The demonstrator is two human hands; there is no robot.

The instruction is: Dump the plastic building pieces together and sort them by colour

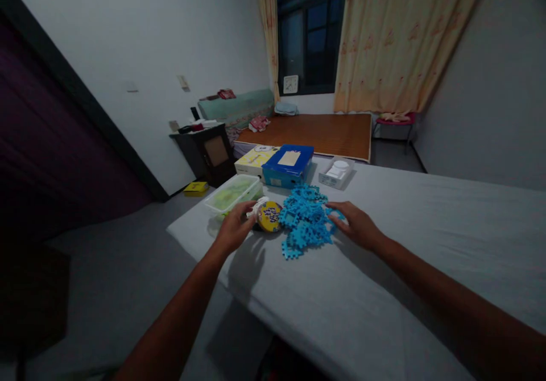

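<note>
A heap of blue notched plastic pieces point(305, 216), like interlocking building pieces, lies on the white-covered table. To its left is a round container with a yellow printed face point(270, 216), turned toward me and touching the heap. My left hand point(236, 224) has its thumb and fingers closed on the container's whitish left side. On the heap's right edge my right hand point(354, 224) holds a light blue piece point(336, 214) between thumb and fingers; its exact shape is partly hidden. Behind my left hand sits a clear plastic tub point(234, 193) with yellow-green contents.
A blue box point(289, 165) and a yellow-and-white box point(256, 159) stand at the table's far edge. Right of them is a white open box point(336, 172) with a round white item. Beyond are a bed point(315, 133), a dark cabinet point(209, 150) and a pink chair point(394, 120).
</note>
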